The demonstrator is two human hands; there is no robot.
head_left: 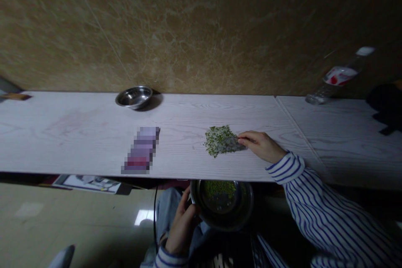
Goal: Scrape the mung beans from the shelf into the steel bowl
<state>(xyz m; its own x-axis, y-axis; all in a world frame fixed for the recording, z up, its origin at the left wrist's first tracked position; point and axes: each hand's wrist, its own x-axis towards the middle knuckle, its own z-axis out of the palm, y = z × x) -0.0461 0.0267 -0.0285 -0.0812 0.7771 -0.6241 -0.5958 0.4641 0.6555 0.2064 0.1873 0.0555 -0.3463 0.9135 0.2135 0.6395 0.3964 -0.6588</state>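
A small heap of green beans (216, 137) lies on the pale wooden table (78, 134). My right hand (260, 144) rests on the table at the heap's right side, its fingers pinched on a flat grey card (231, 144) that lies against the beans. Below the table edge, over my lap, my left hand (182, 224) grips the left rim of a steel bowl (221, 205) that holds more green beans.
An empty steel bowl (134, 96) stands at the back of the table near the wall. A blurred-out rectangular object (142, 150) lies left of the beans. A plastic bottle (339, 76) lies at the back right, beside a dark object (385, 106).
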